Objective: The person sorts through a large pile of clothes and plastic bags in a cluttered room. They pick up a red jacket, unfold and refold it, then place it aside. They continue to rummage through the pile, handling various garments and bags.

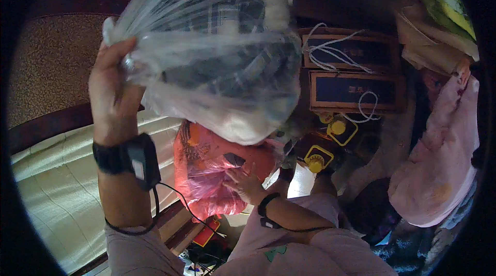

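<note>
My left hand (112,70) grips the gathered neck of a large translucent plastic bag (224,59). Checked fabric and white soft material show through the bag's film. Below it, a red plastic bag (232,148) stands low in front of my legs, its contents hidden. My right hand (248,187) rests against the red bag's near side with its fingers spread. The big clear bag overlaps the top of the red one; whether the two touch I cannot tell. Both wrists wear black straps with cables.
Two boxes with dark blue panels (352,92) and white rope handles (337,49) stand at the right. Nearer are bottles with yellow caps (316,163). A pink cloth or bag (434,159) hangs at far right. Cream curtain-like fabric (66,183) and a brown speckled surface (58,70) lie left.
</note>
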The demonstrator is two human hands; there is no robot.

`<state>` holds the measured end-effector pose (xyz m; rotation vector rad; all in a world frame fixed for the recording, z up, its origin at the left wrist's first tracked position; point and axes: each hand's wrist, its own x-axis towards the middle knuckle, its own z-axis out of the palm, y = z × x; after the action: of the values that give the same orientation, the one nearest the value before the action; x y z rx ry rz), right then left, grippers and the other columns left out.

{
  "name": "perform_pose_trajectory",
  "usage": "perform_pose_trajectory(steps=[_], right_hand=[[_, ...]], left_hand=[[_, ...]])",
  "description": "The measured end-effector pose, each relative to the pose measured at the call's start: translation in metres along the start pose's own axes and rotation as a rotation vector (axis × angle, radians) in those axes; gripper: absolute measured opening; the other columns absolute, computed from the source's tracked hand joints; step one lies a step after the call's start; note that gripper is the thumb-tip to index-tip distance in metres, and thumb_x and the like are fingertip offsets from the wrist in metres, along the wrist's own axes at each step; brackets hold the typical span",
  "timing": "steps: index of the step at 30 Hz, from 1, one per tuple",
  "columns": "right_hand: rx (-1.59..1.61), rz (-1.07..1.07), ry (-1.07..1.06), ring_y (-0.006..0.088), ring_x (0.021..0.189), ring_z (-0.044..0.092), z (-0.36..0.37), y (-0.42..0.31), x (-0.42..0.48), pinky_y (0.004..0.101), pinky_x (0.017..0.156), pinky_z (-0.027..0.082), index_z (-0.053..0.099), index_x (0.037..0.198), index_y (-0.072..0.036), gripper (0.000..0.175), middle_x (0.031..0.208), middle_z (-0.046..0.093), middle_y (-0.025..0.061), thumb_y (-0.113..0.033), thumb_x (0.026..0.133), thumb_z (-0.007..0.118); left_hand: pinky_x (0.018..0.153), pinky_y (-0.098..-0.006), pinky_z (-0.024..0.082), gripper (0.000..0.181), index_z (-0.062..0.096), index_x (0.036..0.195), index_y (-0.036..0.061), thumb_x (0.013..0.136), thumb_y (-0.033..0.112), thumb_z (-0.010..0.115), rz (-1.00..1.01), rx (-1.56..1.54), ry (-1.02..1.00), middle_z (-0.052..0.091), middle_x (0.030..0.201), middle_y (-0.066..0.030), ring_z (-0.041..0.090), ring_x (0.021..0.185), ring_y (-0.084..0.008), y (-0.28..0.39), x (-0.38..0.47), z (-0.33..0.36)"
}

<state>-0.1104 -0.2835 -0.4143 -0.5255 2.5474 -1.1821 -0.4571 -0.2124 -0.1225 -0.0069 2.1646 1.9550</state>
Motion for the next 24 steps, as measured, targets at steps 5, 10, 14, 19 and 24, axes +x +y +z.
perform_pose_trajectory(steps=[5,10,14,19,24], right_hand=[[0.119,0.152,-0.065,0.0289,0.13,0.04,-0.005,0.025,0.013,0.055,0.106,0.027,0.046,0.136,-0.018,0.053,0.142,0.04,0.011,-0.024,0.084,0.056],[0.26,0.357,-0.02,0.0292,0.122,0.047,-0.024,0.044,0.018,0.0466,0.102,0.036,0.048,0.134,-0.011,0.055,0.133,0.051,0.0128,-0.028,0.083,0.06],[0.378,0.507,0.093,0.0291,0.121,0.048,-0.053,0.051,0.021,0.0454,0.101,0.038,0.047,0.134,-0.009,0.056,0.133,0.05,0.0133,-0.028,0.083,0.061],[0.555,0.692,0.273,0.0289,0.119,0.049,-0.075,0.066,0.019,0.0439,0.099,0.04,0.045,0.135,-0.007,0.057,0.133,0.05,0.0139,-0.027,0.084,0.062],[0.758,0.828,0.458,0.0287,0.118,0.051,-0.089,0.085,0.006,0.0423,0.097,0.042,0.044,0.135,-0.005,0.058,0.133,0.049,0.0146,-0.026,0.084,0.064]], left_hand=[[0.092,-0.0323,0.046,0.03,0.062,0.11,0.0004,0.082,0.011,0.066,0.362,0.265,-0.103,0.06,0.115,-0.0111,0.058,0.103,-0.019,0.05,-0.059,-0.045],[0.089,-0.0319,0.047,0.038,0.059,0.113,-0.0012,0.079,0.013,0.067,0.663,0.677,-0.012,0.061,0.108,-0.0109,0.059,0.099,-0.0192,0.105,-0.132,-0.097],[0.084,-0.0305,0.048,0.04,0.057,0.113,-0.0012,0.076,0.012,0.066,0.47,0.693,0.161,0.062,0.103,-0.0092,0.059,0.094,-0.0186,0.135,-0.176,-0.149],[0.079,-0.0287,0.049,0.043,0.055,0.114,-0.0012,0.074,0.011,0.066,0.238,0.673,0.298,0.062,0.096,-0.0071,0.059,0.087,-0.0178,0.144,-0.221,-0.213],[0.073,-0.027,0.05,0.046,0.053,0.114,-0.0012,0.071,0.009,0.065,0.03,0.513,0.255,0.062,0.09,-0.0051,0.06,0.081,-0.0171,0.103,-0.227,-0.204]])
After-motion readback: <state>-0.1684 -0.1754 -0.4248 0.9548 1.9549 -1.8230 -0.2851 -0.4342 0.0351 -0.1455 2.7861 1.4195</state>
